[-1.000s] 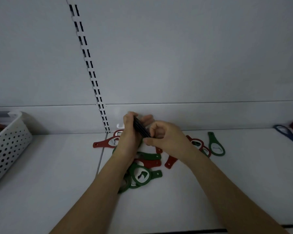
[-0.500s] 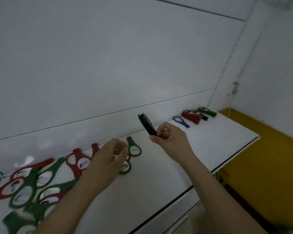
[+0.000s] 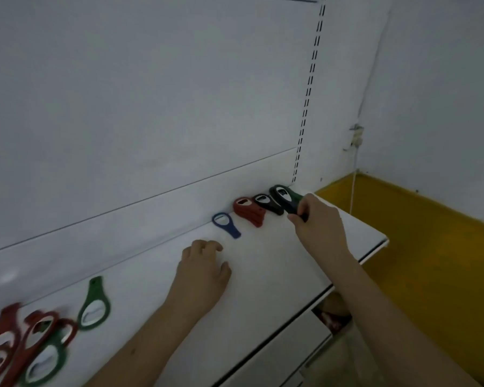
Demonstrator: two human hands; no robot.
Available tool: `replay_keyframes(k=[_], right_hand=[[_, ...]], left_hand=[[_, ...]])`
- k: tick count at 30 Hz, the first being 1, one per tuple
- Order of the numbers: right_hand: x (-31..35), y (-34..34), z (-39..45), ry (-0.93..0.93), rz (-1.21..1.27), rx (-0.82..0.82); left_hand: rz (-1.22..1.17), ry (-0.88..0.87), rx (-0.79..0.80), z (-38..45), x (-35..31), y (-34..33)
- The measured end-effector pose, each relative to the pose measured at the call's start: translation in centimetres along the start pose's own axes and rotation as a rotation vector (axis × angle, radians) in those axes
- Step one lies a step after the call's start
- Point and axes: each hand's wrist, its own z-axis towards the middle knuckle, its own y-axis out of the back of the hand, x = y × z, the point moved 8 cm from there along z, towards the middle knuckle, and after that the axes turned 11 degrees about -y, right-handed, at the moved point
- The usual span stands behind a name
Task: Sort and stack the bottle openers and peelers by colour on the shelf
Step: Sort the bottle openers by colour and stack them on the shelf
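Black openers (image 3: 284, 201), pinched by their handles in my right hand (image 3: 317, 222), hang at the shelf's (image 3: 277, 263) far right end over the black stack (image 3: 267, 203), heads toward the wall; my left hand (image 3: 203, 268) rests loosely curled, empty.

I log, along the shelf (image 3: 263, 275) back: loose openers (image 3: 25, 350) left, single opener (image 3: 225, 224) centre, stacked openers (image 3: 248, 210) right

Bare shelf (image 3: 277, 263) between hands; opener stacks (image 3: 249, 210) crowd back wall (image 3: 151, 107) right end.
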Motion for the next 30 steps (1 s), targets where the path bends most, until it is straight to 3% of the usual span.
replay_keyframes(k=[5, 11, 30], right_hand=[[0.8, -3.2, 5.6, 0.163, -0.16, 0.088], [1.5, -6.8, 7.5, 0.258, -0.261, 0.143], [2.0, -9.0, 8.7, 0.155, -0.228, 0.128]], left_hand=[[0.119, 0.161, -0.101, 2.4, 1.6, -1.0], [0.187, 0.18, -0.123, 2.4, 2.0, -1.2], [0.217, 0.191, -0.118, 2.6, 2.6, -1.7]])
